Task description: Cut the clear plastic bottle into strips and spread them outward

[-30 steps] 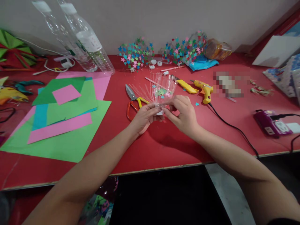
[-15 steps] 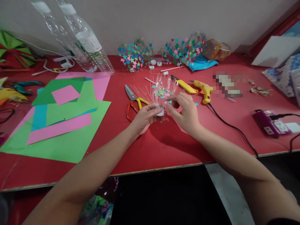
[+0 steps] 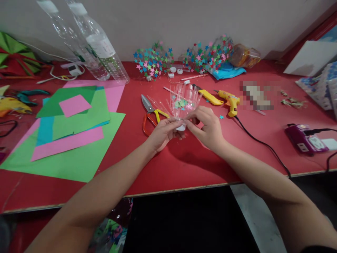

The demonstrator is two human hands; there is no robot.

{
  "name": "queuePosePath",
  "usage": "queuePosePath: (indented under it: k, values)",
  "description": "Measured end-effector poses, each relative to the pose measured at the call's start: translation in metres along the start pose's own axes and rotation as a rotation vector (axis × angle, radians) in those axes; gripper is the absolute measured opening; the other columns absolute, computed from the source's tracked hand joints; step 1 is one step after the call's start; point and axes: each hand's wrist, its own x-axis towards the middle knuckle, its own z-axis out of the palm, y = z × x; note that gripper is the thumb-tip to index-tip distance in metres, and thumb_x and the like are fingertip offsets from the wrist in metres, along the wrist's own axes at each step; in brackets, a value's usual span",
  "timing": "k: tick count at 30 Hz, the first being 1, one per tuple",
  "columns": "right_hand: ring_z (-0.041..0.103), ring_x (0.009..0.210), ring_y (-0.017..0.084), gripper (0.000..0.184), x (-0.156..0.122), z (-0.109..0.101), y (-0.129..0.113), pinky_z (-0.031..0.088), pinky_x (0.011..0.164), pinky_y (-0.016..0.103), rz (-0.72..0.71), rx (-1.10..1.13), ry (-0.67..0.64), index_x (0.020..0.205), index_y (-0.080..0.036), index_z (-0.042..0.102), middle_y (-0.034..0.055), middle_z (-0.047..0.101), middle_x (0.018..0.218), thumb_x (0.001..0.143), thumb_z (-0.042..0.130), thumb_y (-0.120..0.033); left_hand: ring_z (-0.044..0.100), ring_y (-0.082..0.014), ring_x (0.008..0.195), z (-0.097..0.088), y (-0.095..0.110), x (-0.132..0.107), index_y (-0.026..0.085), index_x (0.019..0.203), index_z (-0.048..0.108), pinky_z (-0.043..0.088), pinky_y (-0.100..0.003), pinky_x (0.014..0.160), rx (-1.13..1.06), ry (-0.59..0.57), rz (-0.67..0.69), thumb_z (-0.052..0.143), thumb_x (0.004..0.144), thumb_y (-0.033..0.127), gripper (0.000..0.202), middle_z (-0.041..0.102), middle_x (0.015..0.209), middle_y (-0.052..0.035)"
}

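A cut clear plastic bottle top [image 3: 183, 100], sliced into thin strips with small paper stars stuck on, stands neck-down with its white cap [image 3: 181, 127] on the red table [image 3: 184, 165]. My left hand [image 3: 162, 133] grips it at the neck from the left. From the right, my right hand [image 3: 207, 127] pinches one of the strips close to the neck. Scissors with orange and yellow handles [image 3: 149, 114] lie just left of my left hand.
Green, pink and blue paper sheets [image 3: 71, 130] cover the left side. Two clear bottles [image 3: 92, 45] lean at the back left. A yellow knife [image 3: 209, 97], a glue gun [image 3: 229, 102] with its cord, star-covered pieces [image 3: 181, 59] and a purple power strip [image 3: 306, 138] are around.
My right hand lifted off toward the strips' upper part, then came back down to the neck beside my left hand. The bottle piece stayed in place.
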Motion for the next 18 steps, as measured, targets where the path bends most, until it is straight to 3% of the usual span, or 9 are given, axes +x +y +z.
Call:
queuePosePath:
  k: [10, 18]
  values:
    - [0.051, 0.067, 0.014, 0.01, -0.0002, -0.0016, 0.0006, 0.04, 0.075, 0.031, -0.055, -0.002, 0.02, 0.083, -0.021, 0.065, -0.0019, 0.056, 0.067, 0.089, 0.058, -0.022, 0.063, -0.0114, 0.056, -0.0017, 0.0045, -0.0007, 0.012, 0.073, 0.069, 0.051, -0.022, 0.056, -0.085, -0.038, -0.002, 0.066, 0.074, 0.026, 0.014, 0.067, 0.063, -0.0031]
    - [0.053, 0.066, 0.014, 0.013, -0.0012, 0.0024, 0.0033, 0.039, 0.076, 0.032, -0.054, -0.04, -0.049, 0.078, -0.018, 0.065, -0.0001, 0.061, 0.069, 0.089, 0.058, -0.02, 0.062, -0.0111, 0.053, -0.0008, 0.0035, 0.0001, 0.011, 0.072, 0.066, 0.05, -0.021, 0.053, -0.063, -0.018, -0.033, 0.066, 0.074, 0.028, 0.016, 0.065, 0.06, -0.002]
